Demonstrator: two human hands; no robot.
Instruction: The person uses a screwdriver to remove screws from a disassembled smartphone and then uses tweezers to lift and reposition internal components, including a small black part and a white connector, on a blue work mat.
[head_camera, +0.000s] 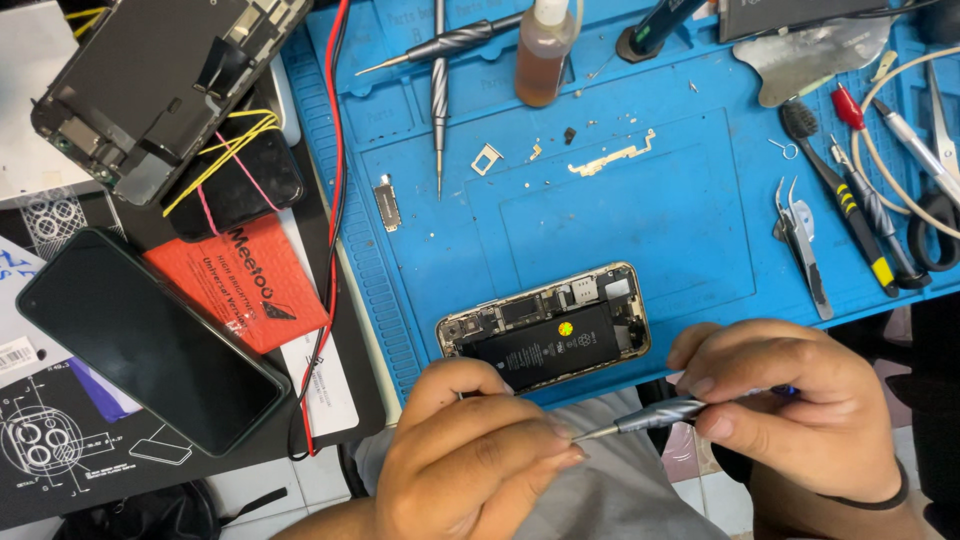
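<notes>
My right hand (790, 405) grips a grey metal precision screwdriver (665, 412), held almost level with its thin tip pointing left. My left hand (470, 455) pinches that tip between thumb and fingertips. Both hands hover below the near edge of the blue repair mat (640, 210). Just beyond them an opened phone (545, 327) with a gold frame lies on the mat, its black battery and circuit boards exposed.
Two more screwdrivers (440, 70), an amber liquid bottle (545, 50), a SIM tray (487, 158), small metal parts (610, 158), tweezers (800, 245), a brush and pens (860, 220) lie on the mat. At left: a black phone (150, 340), a red packet (245, 280), a removed screen (160, 80).
</notes>
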